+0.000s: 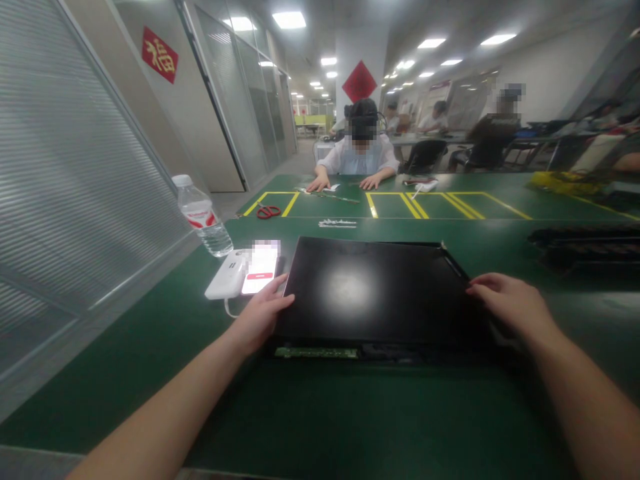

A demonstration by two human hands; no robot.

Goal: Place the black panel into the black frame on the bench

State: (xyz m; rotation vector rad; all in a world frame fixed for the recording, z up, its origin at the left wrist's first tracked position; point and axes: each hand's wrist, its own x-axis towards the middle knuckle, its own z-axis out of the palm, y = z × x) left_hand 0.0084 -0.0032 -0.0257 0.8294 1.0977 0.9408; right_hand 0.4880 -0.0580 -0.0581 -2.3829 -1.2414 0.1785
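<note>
While both arms reach in from the bottom of the view, the big black panel [375, 293] sits flat on the green table [320, 413], pretty much dead centre, glossy side up with a ceiling light glaring off it. Along its near edge, at 6 o'clock, a thin green circuit strip [316, 353] pokes out from under it.

The left hand [260, 319] is at the panel's 9 o'clock edge, fingers loosely curled and fingertips touching the side. Can't tell if it's actually gripping or just resting there. The right hand [515, 308] is over at the 3 o'clock edge, palm down, fingers laid along the corner area and only slightly bent. Same deal, contact yes, a proper hold I can't confirm.

Just beside the left hand, at about 10 o'clock from the panel, a lit phone [260, 270] lies next to a white power bank [227, 275]. Further out in that direction a water bottle [203, 217] stands upright. Red scissors [269, 212] lie at roughly 11 o'clock, inside a yellow taped box. At 2 o'clock there's a dark tray [585, 243], well apart from the panel.

Straight across at 12 o'clock, another person [363, 150] sits with both hands flat on the table.
</note>
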